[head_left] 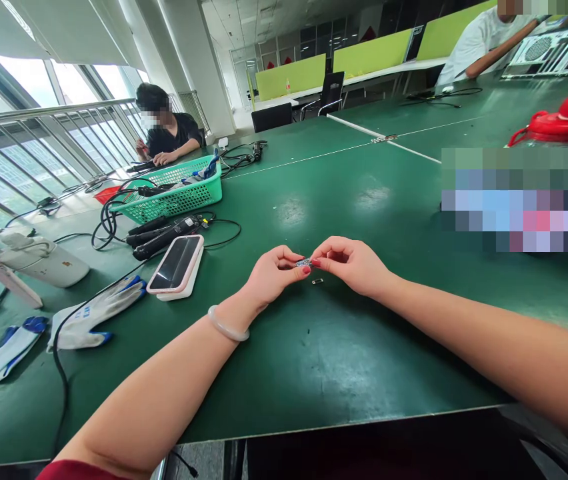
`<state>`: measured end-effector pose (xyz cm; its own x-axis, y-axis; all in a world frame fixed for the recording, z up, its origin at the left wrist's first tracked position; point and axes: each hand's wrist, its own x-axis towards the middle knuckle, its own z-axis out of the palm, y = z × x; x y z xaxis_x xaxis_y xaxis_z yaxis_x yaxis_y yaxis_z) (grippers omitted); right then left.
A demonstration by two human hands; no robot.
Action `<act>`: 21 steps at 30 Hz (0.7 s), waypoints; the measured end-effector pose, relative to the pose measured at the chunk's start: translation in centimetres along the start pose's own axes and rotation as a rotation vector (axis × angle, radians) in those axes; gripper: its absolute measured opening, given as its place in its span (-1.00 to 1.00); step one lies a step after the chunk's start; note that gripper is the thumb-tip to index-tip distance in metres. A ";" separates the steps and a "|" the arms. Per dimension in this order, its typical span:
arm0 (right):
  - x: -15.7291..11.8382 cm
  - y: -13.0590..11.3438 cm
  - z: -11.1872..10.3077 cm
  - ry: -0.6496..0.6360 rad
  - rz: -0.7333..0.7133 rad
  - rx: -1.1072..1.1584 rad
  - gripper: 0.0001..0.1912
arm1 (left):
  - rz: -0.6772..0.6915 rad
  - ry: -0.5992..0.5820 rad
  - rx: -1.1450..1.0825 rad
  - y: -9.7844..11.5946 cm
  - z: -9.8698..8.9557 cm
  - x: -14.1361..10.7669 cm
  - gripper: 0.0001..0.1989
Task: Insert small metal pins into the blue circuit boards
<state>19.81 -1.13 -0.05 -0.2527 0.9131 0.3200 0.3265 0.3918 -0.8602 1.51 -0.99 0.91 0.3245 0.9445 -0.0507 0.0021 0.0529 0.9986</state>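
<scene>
Between the fingertips of both hands is a small silvery-blue part (304, 263), too small to name for certain; it looks like a tiny circuit board. My left hand (279, 268), with a pale bangle (227, 325) on its wrist, pinches it between thumb and finger. From the other side my right hand (357, 265) pinches at its right end, fingers curled. Just below the fingertips, a small flat metal-edged piece (317, 281) lies on the green table (284, 360). Fingers cover most of the held part.
To the left lie a phone (179, 265) on a white box, work gloves (97, 313), black cylindrical devices (167, 235) and a green basket (174, 200) with cables. A red-lidded container (564, 120) stands at the right. Two people sit across the table, one near a computer case (554, 52).
</scene>
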 end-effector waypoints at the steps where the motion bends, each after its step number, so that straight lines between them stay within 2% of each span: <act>1: -0.1 -0.1 0.0 0.011 -0.035 -0.023 -0.82 | -0.004 -0.002 -0.035 0.1 0.0 -0.1 -0.64; 6: -0.8 -0.8 -0.2 0.097 -0.296 -0.261 -0.83 | -0.010 -0.073 -0.159 0.3 -0.2 -0.2 -0.65; 8: -0.9 -1.0 -0.4 0.100 -0.351 -0.339 -0.79 | -0.008 -0.076 -0.179 0.3 -0.3 -0.1 -0.64; 10: -0.8 -0.9 -0.7 0.086 -0.328 -0.383 -0.75 | 0.010 -0.043 -0.164 0.3 -0.3 -0.1 -0.63; 12: -0.5 -0.7 -1.1 0.022 -0.246 -0.407 -0.72 | 0.022 0.001 -0.115 0.3 -0.4 0.1 -0.63; 17: 0.1 0.1 -1.6 -0.307 -0.051 -0.490 -0.76 | -0.006 0.060 0.008 -0.1 -0.5 0.4 -0.64; 20: 0.1 0.1 -1.1 -0.347 -0.033 -0.554 -0.93 | -0.019 0.051 0.005 -0.1 -0.5 0.4 -0.65; 21: 0.1 0.0 -0.9 -0.344 -0.035 -0.568 -0.91 | -0.026 0.042 0.008 -0.1 -0.5 0.4 -0.65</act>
<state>20.63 -0.93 0.32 -0.5175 0.8476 0.1177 0.7182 0.5050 -0.4787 1.15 -0.43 0.76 0.2845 0.9556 -0.0771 0.0178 0.0752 0.9970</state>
